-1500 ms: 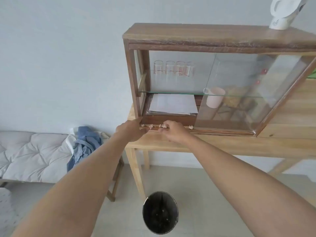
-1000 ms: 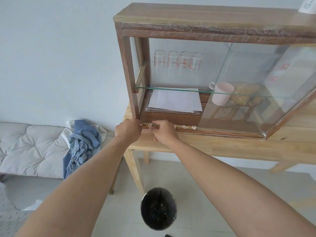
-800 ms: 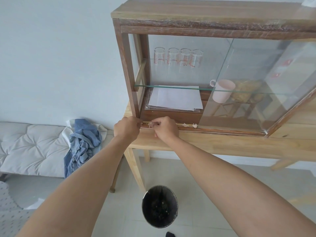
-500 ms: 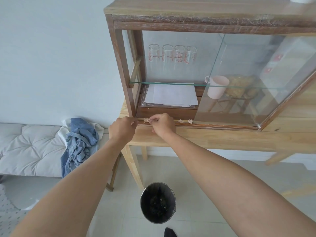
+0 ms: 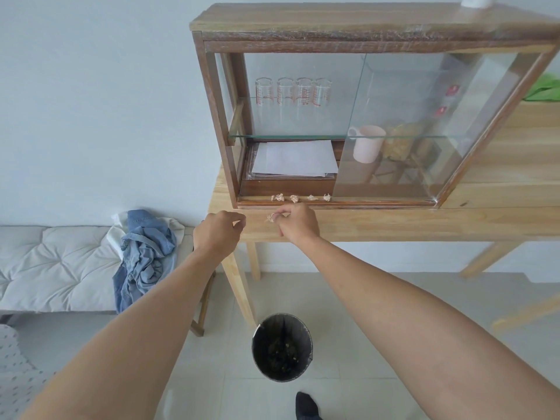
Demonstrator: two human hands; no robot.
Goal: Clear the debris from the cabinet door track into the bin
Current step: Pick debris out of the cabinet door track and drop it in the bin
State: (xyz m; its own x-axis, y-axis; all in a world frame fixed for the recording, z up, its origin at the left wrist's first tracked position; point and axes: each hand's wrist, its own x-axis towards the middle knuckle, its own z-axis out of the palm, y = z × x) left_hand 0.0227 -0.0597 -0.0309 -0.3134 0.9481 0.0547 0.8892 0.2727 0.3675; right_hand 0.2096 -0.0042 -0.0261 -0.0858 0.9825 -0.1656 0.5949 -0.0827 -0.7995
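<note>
Several small pale crumpled debris bits (image 5: pixel 294 198) lie in the cabinet door track (image 5: pixel 378 203), left of the sliding glass door (image 5: pixel 424 122). My right hand (image 5: pixel 298 223) hovers just below the track, over the table edge, with one debris piece (image 5: pixel 270 218) pinched in its fingertips. My left hand (image 5: pixel 218 231) is beside it to the left, fingers curled shut; nothing shows in it. The round black bin (image 5: pixel 282 371) stands on the floor directly below, with dark scraps inside.
The wooden cabinet (image 5: pixel 348 24) sits on a light wooden table (image 5: pixel 394 225). Inside are several glasses (image 5: pixel 292 92), papers (image 5: pixel 295 157) and a pink mug (image 5: pixel 367 144). A white cushioned bench (image 5: pixel 51 265) with blue clothes (image 5: pixel 144 253) stands left. My foot (image 5: pixel 306 409) is near the bin.
Both hands have pulled back from the track toward the table edge. My right hand came away with a debris piece pinched in it. The view has tilted down slightly.
</note>
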